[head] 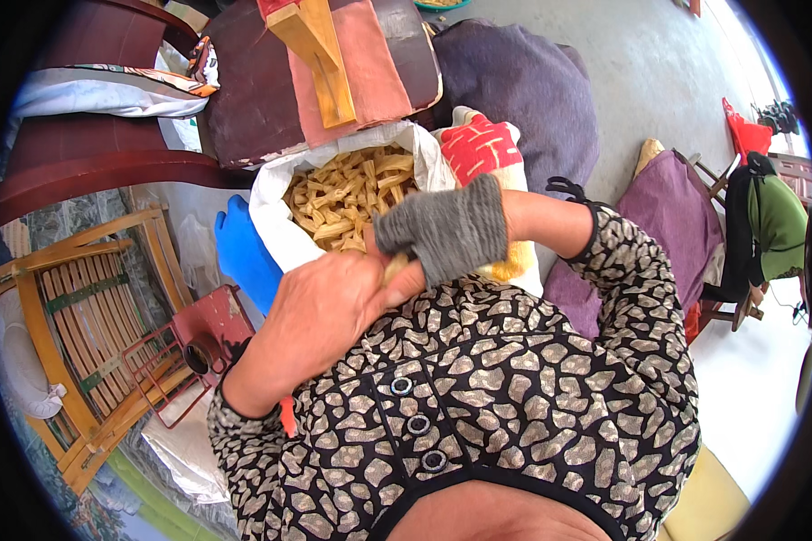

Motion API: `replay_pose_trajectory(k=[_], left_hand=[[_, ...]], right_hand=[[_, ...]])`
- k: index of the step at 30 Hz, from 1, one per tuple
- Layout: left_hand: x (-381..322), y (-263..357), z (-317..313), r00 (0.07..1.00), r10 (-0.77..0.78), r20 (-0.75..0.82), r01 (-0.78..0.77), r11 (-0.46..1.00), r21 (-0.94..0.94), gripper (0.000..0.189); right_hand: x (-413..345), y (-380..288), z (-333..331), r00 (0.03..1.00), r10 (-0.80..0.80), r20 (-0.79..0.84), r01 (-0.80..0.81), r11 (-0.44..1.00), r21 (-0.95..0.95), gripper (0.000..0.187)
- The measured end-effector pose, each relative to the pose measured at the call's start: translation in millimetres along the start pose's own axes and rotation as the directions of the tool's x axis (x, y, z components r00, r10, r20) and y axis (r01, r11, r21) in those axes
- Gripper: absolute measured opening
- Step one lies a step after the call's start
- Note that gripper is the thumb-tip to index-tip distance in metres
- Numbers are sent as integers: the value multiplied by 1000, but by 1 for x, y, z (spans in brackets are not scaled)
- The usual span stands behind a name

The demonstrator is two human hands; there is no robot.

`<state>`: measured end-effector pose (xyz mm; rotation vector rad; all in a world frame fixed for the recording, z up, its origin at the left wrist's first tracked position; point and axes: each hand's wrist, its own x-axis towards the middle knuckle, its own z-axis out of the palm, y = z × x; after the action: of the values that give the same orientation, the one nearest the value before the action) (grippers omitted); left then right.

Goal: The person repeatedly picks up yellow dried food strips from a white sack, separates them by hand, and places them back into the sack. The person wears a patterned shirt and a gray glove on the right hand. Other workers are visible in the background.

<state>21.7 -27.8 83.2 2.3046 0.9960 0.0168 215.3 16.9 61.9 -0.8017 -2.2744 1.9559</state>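
My left hand [328, 314], bare, is curled close against my right hand [440, 233], which wears a grey knitted fingerless glove. Between them they grip a pale yellow strip-like piece [396, 268], mostly covered by the fingers. Just beyond my hands, a white woven sack [277, 226] stands with its mouth rolled open. It holds many yellowish-brown dried pieces [348, 193], some seemingly knotted. My left fingertips are hidden behind the hand.
A dark red chair [250, 88] bears a pink cloth [372, 67] and a wooden bracket [321, 61]. Purple cloth-covered bundles [521, 88] stand at the right. A folded wooden slatted chair [88, 318] and a red metal frame [210, 324] lie left. Another person [775, 223] is at far right.
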Motion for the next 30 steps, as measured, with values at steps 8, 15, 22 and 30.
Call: replay_pose_trajectory(k=[8,15,22,30], left_hand=[[-32,4,-47,979,188,-80,-185,982,35,26],[21,-77,-9,859,-9,-511,87,988,129,11],[96,-131,19,723,-326,-609,-33,864,-502,16],[127,-157,16,709,-421,-566,-24,788,-616,21]], right_hand=[[-34,-26,-7,986,-165,11,164,965,-203,26],[16,26,-27,860,-151,-488,58,978,-201,29],[70,96,-62,649,-218,-729,-251,843,-475,30],[91,110,-86,608,-271,-747,-262,819,-511,42]])
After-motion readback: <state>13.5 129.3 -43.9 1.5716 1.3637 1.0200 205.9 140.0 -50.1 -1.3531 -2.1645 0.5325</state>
